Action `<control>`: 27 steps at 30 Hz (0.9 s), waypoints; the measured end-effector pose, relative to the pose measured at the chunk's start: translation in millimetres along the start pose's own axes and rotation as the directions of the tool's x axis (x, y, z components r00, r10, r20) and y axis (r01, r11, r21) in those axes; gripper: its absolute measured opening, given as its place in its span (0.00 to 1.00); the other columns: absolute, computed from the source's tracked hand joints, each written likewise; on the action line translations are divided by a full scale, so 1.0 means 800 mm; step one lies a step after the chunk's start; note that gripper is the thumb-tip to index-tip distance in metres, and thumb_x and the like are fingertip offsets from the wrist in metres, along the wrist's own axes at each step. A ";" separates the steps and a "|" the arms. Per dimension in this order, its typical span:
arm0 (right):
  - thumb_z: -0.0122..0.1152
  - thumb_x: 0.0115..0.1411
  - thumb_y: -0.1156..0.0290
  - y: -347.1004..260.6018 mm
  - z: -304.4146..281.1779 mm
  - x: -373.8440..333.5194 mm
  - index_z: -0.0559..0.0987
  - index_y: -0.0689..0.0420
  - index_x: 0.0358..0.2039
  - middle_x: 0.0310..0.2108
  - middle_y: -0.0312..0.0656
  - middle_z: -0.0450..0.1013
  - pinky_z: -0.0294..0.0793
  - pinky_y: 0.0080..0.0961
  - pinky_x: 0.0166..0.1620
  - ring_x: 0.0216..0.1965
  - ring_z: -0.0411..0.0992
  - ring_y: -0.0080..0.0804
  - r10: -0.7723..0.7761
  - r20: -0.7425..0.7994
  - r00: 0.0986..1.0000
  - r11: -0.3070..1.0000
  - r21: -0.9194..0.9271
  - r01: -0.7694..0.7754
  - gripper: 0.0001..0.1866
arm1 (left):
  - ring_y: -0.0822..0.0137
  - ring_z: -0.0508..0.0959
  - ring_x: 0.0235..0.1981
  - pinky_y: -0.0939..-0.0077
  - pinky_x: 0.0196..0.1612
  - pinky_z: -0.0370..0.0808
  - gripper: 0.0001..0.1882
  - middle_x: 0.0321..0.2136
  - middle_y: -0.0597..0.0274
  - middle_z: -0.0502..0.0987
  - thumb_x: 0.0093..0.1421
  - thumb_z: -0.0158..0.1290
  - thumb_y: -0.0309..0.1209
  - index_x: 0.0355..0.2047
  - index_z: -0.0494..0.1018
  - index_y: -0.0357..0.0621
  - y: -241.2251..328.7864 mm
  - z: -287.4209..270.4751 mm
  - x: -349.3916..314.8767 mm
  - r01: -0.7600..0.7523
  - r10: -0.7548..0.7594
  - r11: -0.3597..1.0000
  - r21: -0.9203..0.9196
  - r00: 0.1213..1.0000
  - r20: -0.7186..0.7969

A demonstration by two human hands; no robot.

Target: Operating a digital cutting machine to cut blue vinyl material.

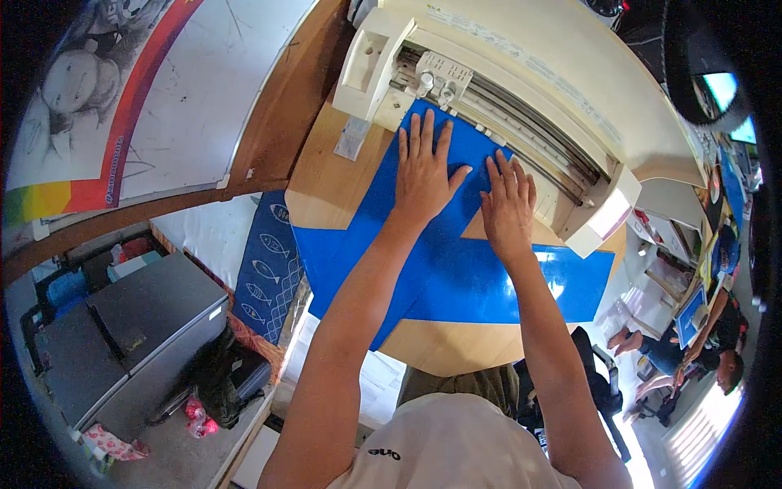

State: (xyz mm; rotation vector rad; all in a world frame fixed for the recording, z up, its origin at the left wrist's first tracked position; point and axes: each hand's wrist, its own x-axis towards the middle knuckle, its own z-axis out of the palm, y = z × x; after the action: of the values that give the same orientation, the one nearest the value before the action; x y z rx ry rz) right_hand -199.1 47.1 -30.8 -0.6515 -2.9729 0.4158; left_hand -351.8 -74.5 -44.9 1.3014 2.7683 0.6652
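A glossy blue vinyl sheet (371, 257) runs into the front of a cream vinyl cutter (489, 90). My left hand (425, 175) lies flat on it with fingers spread, tips close to the machine's roller edge. To its right, my right hand (509, 204) also rests palm down, its fingers stretched toward the cutter. Beneath my right hand, part of the sheet is hidden. A second blue strip (521, 281) extends sideways across the wooden table; whether it joins the first piece I cannot tell. The cutter's carriage (441, 79) stands at the left end of its rail.
Left of the cutter, a small clear plastic piece (352, 138) lies on the wooden table (330, 175). A grey cabinet (159, 306) and a fish-patterned blue cloth (265, 269) are at the lower left. Far right, another person (692, 342) sits near cluttered shelves.
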 end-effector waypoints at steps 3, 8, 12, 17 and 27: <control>0.64 0.66 0.67 -0.002 -0.006 0.001 0.65 0.50 0.73 0.76 0.40 0.57 0.50 0.55 0.76 0.76 0.54 0.47 0.007 0.007 1.000 1.000 0.003 -0.007 0.35 | 0.33 0.52 0.76 0.34 0.75 0.48 0.45 0.75 0.36 0.54 0.64 0.59 0.55 0.73 0.60 0.41 0.001 0.003 0.001 -0.010 0.009 1.000 -0.013 1.000 -0.014; 0.62 0.66 0.70 0.002 0.000 -0.012 0.65 0.55 0.72 0.75 0.45 0.58 0.51 0.55 0.76 0.75 0.55 0.50 0.009 -0.104 0.995 0.989 0.149 0.007 0.34 | 0.33 0.52 0.76 0.33 0.75 0.48 0.45 0.74 0.35 0.54 0.64 0.60 0.55 0.72 0.61 0.40 -0.001 0.001 0.000 0.004 -0.004 1.000 -0.013 1.000 -0.008; 0.61 0.67 0.71 0.002 -0.008 -0.033 0.66 0.55 0.71 0.75 0.44 0.58 0.51 0.54 0.76 0.75 0.56 0.51 0.067 -0.011 0.998 0.989 0.133 -0.065 0.32 | 0.33 0.54 0.75 0.32 0.74 0.49 0.45 0.74 0.35 0.55 0.63 0.61 0.55 0.72 0.62 0.41 0.001 0.004 0.001 0.003 -0.003 1.000 0.015 1.000 -0.018; 0.61 0.67 0.70 0.001 -0.012 -0.025 0.66 0.49 0.72 0.74 0.36 0.58 0.48 0.57 0.76 0.75 0.53 0.47 0.005 0.019 1.000 0.999 0.045 -0.006 0.32 | 0.33 0.53 0.76 0.33 0.75 0.48 0.45 0.74 0.34 0.54 0.63 0.61 0.54 0.72 0.62 0.42 0.007 0.003 0.006 0.020 -0.020 1.000 0.006 1.000 0.004; 0.61 0.67 0.69 0.004 -0.006 -0.021 0.67 0.48 0.71 0.75 0.36 0.58 0.48 0.58 0.76 0.75 0.53 0.46 0.034 0.043 0.998 0.998 0.056 -0.037 0.32 | 0.32 0.59 0.69 0.34 0.72 0.55 0.44 0.67 0.34 0.62 0.58 0.67 0.51 0.68 0.65 0.41 0.025 0.003 0.011 0.111 -0.113 0.994 -0.024 0.989 -0.092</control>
State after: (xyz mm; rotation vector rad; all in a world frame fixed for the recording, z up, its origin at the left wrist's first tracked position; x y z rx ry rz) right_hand -182.0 43.9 -26.9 -0.6994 -2.9801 0.5206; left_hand -342.2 -56.0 -38.1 1.1301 2.8747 0.7611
